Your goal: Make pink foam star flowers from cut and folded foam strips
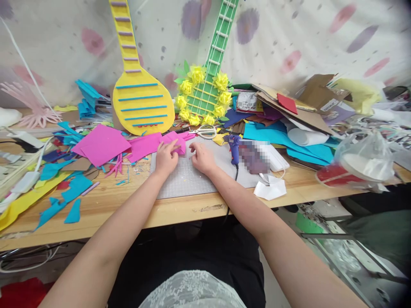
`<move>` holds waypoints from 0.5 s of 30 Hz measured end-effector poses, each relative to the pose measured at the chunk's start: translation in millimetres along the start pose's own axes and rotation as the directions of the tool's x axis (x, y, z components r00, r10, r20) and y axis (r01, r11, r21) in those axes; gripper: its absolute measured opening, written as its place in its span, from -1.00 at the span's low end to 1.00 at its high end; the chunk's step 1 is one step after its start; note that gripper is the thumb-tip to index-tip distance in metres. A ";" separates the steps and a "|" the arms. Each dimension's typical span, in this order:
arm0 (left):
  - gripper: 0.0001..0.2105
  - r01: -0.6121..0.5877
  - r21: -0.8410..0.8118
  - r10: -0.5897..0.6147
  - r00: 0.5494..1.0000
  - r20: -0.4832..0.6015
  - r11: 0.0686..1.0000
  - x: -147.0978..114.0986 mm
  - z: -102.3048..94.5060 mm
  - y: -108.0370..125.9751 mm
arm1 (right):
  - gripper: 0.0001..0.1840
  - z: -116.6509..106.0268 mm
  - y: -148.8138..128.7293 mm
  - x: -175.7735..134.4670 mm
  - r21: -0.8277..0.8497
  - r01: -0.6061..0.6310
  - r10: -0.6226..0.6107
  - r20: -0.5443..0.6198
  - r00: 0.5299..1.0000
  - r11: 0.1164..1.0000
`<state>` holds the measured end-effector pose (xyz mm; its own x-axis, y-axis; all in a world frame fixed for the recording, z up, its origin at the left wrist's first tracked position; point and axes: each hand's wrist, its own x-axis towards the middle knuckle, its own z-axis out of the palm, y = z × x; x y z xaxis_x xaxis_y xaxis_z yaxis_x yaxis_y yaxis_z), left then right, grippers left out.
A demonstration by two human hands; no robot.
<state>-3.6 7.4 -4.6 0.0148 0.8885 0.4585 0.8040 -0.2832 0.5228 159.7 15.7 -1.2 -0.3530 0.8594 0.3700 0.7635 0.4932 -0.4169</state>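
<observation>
My left hand (167, 159) lies with its fingers stretched and spread over a folded piece of pink paper (180, 145). To the right of that piece, my right hand (203, 159) is loosely curled, with a gap between thumb and forefinger and nothing visible in it. Both hands are above a grey cutting mat (183, 186). A flat pink strip (143, 147) reaches left from under my left fingers, and larger pink sheets (102, 144) lie farther left. Just beyond the hands are scissors (207, 131) with pale handles. A purple glue gun (235, 149) stands right of my right hand.
A yellow paper guitar (143, 102) and a green one (205, 96) with yellow flowers lean at the back. Blue scraps (75, 188) litter the left side. On the right are stacked blue sheets (266, 133), cardboard (298, 113), a blurred-out object (255, 158) and a bagged red-and-white tub (340, 175).
</observation>
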 end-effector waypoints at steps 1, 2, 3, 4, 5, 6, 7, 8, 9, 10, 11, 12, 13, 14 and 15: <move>-0.48 0.025 -0.023 -0.026 0.999 -0.041 0.999 2.2 -2.8 -2.2 | -0.61 0.7 0.0 0.0 0.011 0.008 -0.008 0.008 1.000 1.000; -0.48 0.045 -0.050 -0.048 0.996 -0.076 0.998 5.0 -5.6 -4.6 | -0.61 1.3 0.0 0.1 0.022 0.013 -0.013 0.017 1.000 1.000; -0.47 0.060 -0.082 -0.068 0.993 -0.101 0.995 8.3 -8.4 -7.0 | -0.61 1.8 -0.2 0.3 0.031 0.012 -0.012 0.025 1.000 0.999; -0.46 0.075 -0.114 -0.088 0.989 -0.116 0.991 12.1 -11.1 -9.7 | -0.62 2.1 -0.1 0.6 0.041 0.003 -0.005 0.031 1.000 0.999; -0.46 0.095 -0.146 -0.114 0.986 -0.124 0.985 16.4 -13.4 -12.5 | -0.62 2.3 0.3 1.0 0.051 -0.010 0.009 0.035 0.999 0.999; -0.46 0.119 -0.175 -0.141 0.982 -0.124 0.977 21.3 -15.4 -15.8 | -0.61 2.4 1.0 1.4 0.065 -0.028 0.026 0.035 0.999 0.998; -0.46 0.144 -0.196 -0.169 0.979 -0.117 0.970 26.9 -17.0 -19.5 | -0.61 2.7 2.2 1.9 0.082 -0.048 0.045 0.033 0.998 0.996; -0.46 0.169 -0.210 -0.194 0.976 -0.104 0.963 33.1 -18.1 -23.9 | -0.60 3.0 3.7 2.4 0.100 -0.069 0.066 0.029 0.997 0.993; -0.47 0.191 -0.216 -0.213 0.974 -0.082 0.957 39.8 -18.7 -28.8 | -0.60 3.4 5.3 2.9 0.119 -0.090 0.088 0.024 0.996 0.989; -0.47 0.208 -0.195 -0.224 0.972 -0.064 0.958 47.0 -18.9 -34.2 | -0.59 3.9 7.0 3.4 0.137 -0.109 0.107 0.019 0.994 0.985; -0.48 0.216 -0.162 -0.225 0.974 -0.035 0.963 54.2 -18.6 -39.9 | -0.59 4.4 8.4 3.9 0.151 -0.127 0.126 0.016 0.992 0.980; -0.49 0.244 -0.141 -0.246 0.969 0.001 0.959 61.4 -18.0 -45.7 | -0.60 4.9 9.5 4.3 0.160 -0.145 0.144 0.014 0.989 0.976; -0.48 0.298 -0.128 -0.294 0.955 0.047 0.946 68.1 -17.2 -51.2 | -0.60 5.3 10.2 4.6 0.164 -0.162 0.162 0.016 0.987 0.973; -0.48 0.337 -0.124 -0.326 0.940 0.104 0.933 74.3 -16.3 -56.1 | -0.61 5.5 10.4 4.8 0.165 -0.177 0.176 0.021 0.984 0.970; -0.47 0.359 -0.117 -0.341 0.929 0.145 0.926 79.7 -15.4 -60.3 | -0.61 5.6 10.4 4.9 0.163 -0.187 0.185 0.027 0.982 0.969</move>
<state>-60.0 89.7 11.5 -0.1744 0.9742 0.1430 0.6805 0.0143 0.7326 162.9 25.7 -8.3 -0.2196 0.9392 0.2641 0.7176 0.3389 -0.6085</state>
